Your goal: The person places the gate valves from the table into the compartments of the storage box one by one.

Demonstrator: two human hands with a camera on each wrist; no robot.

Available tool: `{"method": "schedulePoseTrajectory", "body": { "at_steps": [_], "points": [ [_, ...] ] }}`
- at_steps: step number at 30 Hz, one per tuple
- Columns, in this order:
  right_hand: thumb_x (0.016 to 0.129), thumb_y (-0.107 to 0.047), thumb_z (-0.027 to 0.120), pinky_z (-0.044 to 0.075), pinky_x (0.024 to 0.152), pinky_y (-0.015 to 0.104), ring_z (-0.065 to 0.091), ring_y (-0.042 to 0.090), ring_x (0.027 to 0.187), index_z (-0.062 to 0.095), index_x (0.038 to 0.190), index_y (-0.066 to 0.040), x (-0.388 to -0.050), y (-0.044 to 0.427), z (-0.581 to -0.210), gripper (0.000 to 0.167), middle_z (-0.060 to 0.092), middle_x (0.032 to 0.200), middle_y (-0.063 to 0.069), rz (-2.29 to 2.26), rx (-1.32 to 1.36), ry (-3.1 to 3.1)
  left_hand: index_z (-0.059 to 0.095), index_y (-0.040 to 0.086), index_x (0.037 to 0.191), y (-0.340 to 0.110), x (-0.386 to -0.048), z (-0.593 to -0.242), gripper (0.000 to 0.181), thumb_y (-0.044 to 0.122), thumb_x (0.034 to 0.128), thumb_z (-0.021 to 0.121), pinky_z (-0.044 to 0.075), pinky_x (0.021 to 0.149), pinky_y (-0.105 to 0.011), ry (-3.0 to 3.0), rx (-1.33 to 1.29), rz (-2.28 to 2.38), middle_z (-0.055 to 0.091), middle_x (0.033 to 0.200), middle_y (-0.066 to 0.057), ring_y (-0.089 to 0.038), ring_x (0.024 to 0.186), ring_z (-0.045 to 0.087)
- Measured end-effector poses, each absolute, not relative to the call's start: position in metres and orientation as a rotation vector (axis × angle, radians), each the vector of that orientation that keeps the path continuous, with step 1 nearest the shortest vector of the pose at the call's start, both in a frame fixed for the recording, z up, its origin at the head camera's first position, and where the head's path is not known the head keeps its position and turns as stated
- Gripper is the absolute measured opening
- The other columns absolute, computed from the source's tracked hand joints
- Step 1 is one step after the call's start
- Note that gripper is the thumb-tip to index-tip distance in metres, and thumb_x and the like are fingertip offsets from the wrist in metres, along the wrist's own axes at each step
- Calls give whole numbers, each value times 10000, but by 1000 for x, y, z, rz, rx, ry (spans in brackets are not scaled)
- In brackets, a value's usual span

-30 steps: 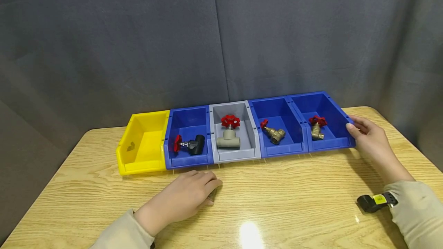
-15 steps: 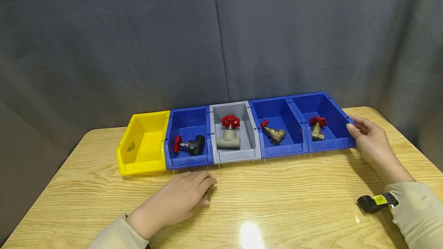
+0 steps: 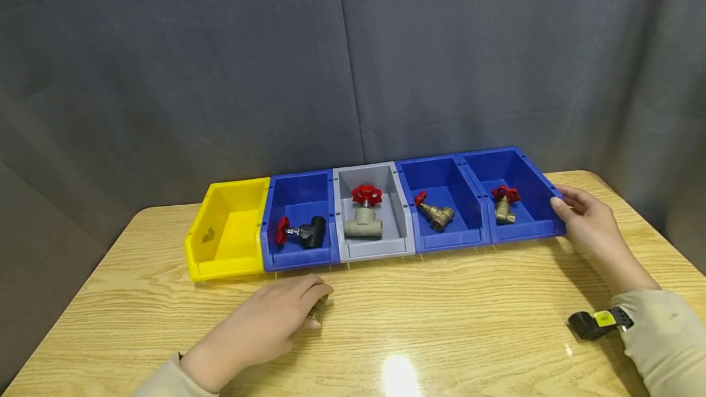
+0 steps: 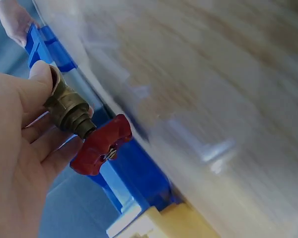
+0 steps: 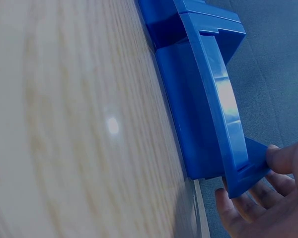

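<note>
A brass valve (image 4: 69, 106) with a red handwheel (image 4: 103, 146) is gripped between the thumb and fingers of my left hand (image 3: 265, 323), low over the table before the left blue bin (image 3: 300, 256). In the head view that hand hides most of the valve. My right hand (image 3: 595, 228) holds the side wall of the rightmost blue bin (image 3: 529, 231), thumb on the rim and fingers outside, as the right wrist view shows. Inside this bin lies another brass valve (image 3: 504, 210) with a red handwheel.
The bins stand in a row: a yellow bin (image 3: 226, 268) at the left end, a grey bin (image 3: 380, 250) with a beige valve (image 3: 364, 225). A black valve (image 3: 311, 233) lies in the left blue bin, a brass valve (image 3: 438, 216) in another. Behind hangs a grey curtain (image 3: 265, 66).
My left hand has moved left and slightly toward the near edge, carrying the brass valve. The right hand and the row of bins stay practically where they were.
</note>
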State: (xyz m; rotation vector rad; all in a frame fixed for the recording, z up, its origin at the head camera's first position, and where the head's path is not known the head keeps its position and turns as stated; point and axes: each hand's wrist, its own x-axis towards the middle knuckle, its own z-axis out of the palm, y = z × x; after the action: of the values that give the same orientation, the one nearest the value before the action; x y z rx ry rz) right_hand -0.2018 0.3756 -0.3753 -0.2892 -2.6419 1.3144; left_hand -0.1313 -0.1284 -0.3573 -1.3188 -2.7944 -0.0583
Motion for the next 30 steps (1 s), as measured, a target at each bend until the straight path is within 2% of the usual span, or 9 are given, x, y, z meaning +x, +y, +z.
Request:
{"method": "schedulePoseTrajectory", "body": {
  "at_steps": [4, 9, 11, 16, 22, 23, 26, 28, 30],
  "points": [
    [1057, -425, 372, 414, 1023, 563, 422, 507, 1287, 279, 1529, 32, -202, 376, -376, 663, 384, 1463, 338, 1326, -289, -2640, 560, 79, 1319, -136, -130, -353, 458, 316, 944, 677, 530, 929, -366, -2799, -1266, -89, 567, 1244, -31, -182, 1082, 594],
    [1057, -424, 371, 440, 1010, 523, 437, 497, 1280, 284, 1529, 27, -202, 375, -376, 659, 393, 1461, 332, 1318, -297, -2645, 561, 70, 1316, -145, -128, -351, 480, 290, 918, 715, 536, 913, -357, -2774, -1236, -88, 567, 1237, -37, -178, 1066, 596],
    [1057, -426, 371, 429, 1012, 547, 426, 507, 1284, 277, 1530, 30, -202, 375, -375, 664, 382, 1465, 336, 1332, -299, -2642, 560, 72, 1320, -148, -127, -351, 483, 279, 915, 722, 536, 918, -365, -2778, -1224, -84, 566, 1242, -38, -178, 1075, 593],
    [1060, -415, 367, 490, 992, 421, 446, 482, 1275, 288, 1527, 28, -202, 374, -375, 648, 404, 1456, 325, 1316, -298, -2643, 558, 75, 1323, -155, -122, -352, 496, 288, 908, 726, 539, 916, -372, -2779, -1194, -71, 568, 1244, -38, -177, 1083, 590],
    [1065, -374, 385, 528, 884, 213, 457, 485, 1257, 304, 1513, 49, -202, 374, -374, 622, 421, 1435, 339, 1298, -277, -2638, 574, 75, 1309, -164, -118, -350, 510, 280, 880, 758, 544, 906, -380, -2712, -1186, -89, 586, 1236, -38, -190, 1086, 603],
    [1066, -367, 386, 526, 904, 234, 454, 489, 1257, 302, 1513, 53, -202, 374, -374, 619, 419, 1434, 342, 1300, -276, -2636, 577, 79, 1307, -165, -117, -350, 516, 274, 870, 769, 545, 905, -384, -2700, -1187, -99, 591, 1238, -37, -192, 1087, 607],
    [1067, -363, 384, 522, 861, 181, 451, 490, 1256, 299, 1514, 52, -202, 375, -375, 616, 419, 1433, 343, 1299, -281, -2637, 587, 95, 1303, -167, -115, -348, 532, 254, 841, 799, 554, 887, -391, -2663, -1190, -136, 604, 1240, -30, -192, 1078, 618],
    [1068, -363, 380, 516, 950, 291, 445, 491, 1261, 292, 1518, 49, -202, 375, -375, 616, 412, 1439, 342, 1305, -288, -2637, 598, 101, 1296, -168, -113, -347, 541, 245, 823, 816, 560, 876, -392, -2636, -1189, -153, 614, 1239, -30, -196, 1068, 629],
    [1067, -372, 379, 512, 947, 273, 447, 485, 1261, 293, 1519, 44, -202, 375, -375, 621, 414, 1440, 338, 1309, -292, -2635, 601, 105, 1299, -168, -111, -345, 543, 242, 821, 818, 564, 864, -399, -2613, -1186, -166, 619, 1239, -27, -201, 1054, 638]
  ]
}}
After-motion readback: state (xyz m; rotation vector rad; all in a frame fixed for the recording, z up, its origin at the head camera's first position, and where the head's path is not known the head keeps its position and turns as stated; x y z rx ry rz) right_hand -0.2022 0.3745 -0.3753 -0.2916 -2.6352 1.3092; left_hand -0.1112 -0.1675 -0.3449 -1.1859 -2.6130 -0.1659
